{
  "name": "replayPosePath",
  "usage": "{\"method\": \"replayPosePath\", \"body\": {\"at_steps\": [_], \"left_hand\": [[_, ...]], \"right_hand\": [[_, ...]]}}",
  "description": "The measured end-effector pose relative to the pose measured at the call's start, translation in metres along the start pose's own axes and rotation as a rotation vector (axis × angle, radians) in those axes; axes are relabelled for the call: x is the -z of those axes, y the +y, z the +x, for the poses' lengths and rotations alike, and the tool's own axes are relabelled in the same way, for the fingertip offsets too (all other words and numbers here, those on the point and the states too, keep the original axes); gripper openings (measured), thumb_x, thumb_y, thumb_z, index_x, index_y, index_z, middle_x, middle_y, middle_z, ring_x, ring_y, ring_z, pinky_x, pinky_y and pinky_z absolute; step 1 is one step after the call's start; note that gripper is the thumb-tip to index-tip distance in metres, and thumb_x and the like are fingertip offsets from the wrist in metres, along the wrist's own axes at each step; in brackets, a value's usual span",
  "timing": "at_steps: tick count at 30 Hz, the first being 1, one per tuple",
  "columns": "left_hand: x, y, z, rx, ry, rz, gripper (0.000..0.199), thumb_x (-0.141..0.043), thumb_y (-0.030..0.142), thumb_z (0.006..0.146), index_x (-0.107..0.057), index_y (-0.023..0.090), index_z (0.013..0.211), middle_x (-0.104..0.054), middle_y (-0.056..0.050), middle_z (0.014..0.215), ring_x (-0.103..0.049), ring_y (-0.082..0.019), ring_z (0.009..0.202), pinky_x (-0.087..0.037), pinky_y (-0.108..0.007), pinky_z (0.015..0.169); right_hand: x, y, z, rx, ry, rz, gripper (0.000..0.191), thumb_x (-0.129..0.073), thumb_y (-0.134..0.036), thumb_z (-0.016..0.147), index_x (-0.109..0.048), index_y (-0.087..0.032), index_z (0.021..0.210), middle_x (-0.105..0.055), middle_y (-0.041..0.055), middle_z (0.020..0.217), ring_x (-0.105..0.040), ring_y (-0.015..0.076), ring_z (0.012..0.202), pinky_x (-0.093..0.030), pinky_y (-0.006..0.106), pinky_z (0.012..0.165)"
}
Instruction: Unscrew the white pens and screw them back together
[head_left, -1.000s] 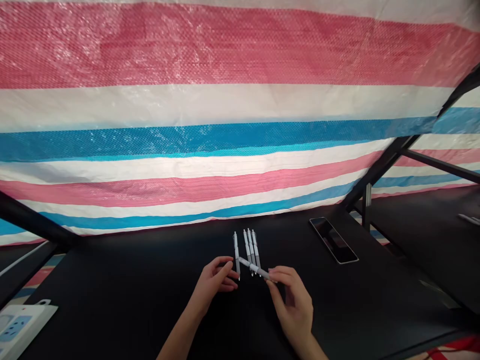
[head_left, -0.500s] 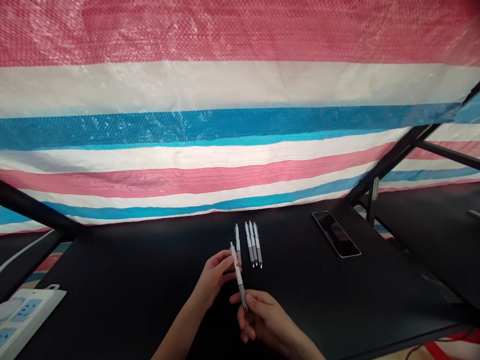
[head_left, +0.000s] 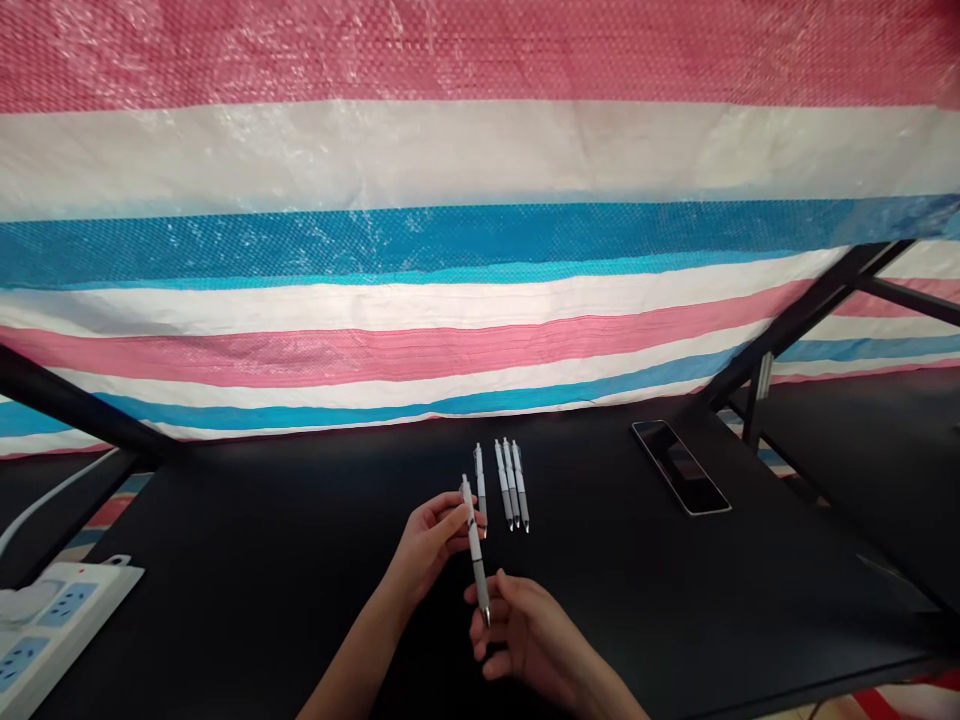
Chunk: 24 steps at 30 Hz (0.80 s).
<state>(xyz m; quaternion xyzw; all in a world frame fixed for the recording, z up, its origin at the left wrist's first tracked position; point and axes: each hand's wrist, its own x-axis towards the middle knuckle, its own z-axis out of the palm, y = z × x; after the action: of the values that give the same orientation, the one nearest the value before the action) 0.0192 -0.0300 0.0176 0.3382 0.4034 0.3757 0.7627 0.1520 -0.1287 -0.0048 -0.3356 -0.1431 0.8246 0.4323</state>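
A white click pen (head_left: 475,545) with a grey grip and metal tip slants downward. My left hand (head_left: 431,545) is closed on its upper part, thumb on top. Beside the pen's tip, my right hand (head_left: 525,625) has its thumb lifted away and its fingers curled loosely apart. Whether those fingertips touch the pen's underside I cannot tell. Just beyond my left fingertips lies a similar single pen (head_left: 481,480), its lower end partly hidden. To its right, three more white pens (head_left: 512,485) lie side by side, tips toward me.
A dark-screened phone (head_left: 681,467) rests on the black table (head_left: 285,560) to the right. At the left edge stands a white power strip (head_left: 82,620) with a plug in it. Black frame bars (head_left: 795,325) and a striped plastic sheet (head_left: 450,240) rise behind.
My right thumb has come off the pen's lower end, leaving the grip and tip in plain sight. My left hand keeps its hold. The view has shifted slightly.
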Motion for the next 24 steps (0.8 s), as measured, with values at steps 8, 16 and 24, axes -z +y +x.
{"method": "replayPosePath", "body": {"at_steps": [8,16,24], "left_hand": [[0.001,-0.003,0.000,-0.001,-0.009,0.007,0.029,-0.076,0.031,0.068,-0.065,0.013,0.087,-0.071,-0.008,0.075,-0.066,-0.016,0.064,-0.053,-0.024,0.062],[-0.003,-0.003,0.000,0.011,-0.005,0.001,0.031,-0.078,0.032,0.065,-0.064,0.013,0.085,-0.071,-0.008,0.074,-0.066,-0.015,0.063,-0.052,-0.022,0.059],[-0.004,-0.004,-0.001,0.017,-0.029,0.001,0.029,-0.077,0.030,0.068,-0.063,0.013,0.086,-0.071,-0.008,0.075,-0.066,-0.015,0.063,-0.052,-0.022,0.059]], "right_hand": [[0.006,-0.002,-0.003,-0.045,-0.097,0.053,0.031,-0.058,-0.040,0.083,-0.058,-0.011,0.093,-0.061,0.0073,0.080,-0.061,0.0139,0.068,-0.047,0.019,0.047],[0.014,-0.003,-0.001,-0.021,-0.205,0.052,0.028,-0.056,-0.039,0.084,-0.055,-0.013,0.095,-0.059,0.0086,0.089,-0.063,0.0172,0.076,-0.048,0.019,0.047],[0.019,-0.001,0.001,-0.003,-0.243,0.015,0.028,-0.058,-0.038,0.084,-0.052,-0.013,0.095,-0.058,0.0078,0.086,-0.064,0.0176,0.075,-0.048,0.018,0.046]]}}
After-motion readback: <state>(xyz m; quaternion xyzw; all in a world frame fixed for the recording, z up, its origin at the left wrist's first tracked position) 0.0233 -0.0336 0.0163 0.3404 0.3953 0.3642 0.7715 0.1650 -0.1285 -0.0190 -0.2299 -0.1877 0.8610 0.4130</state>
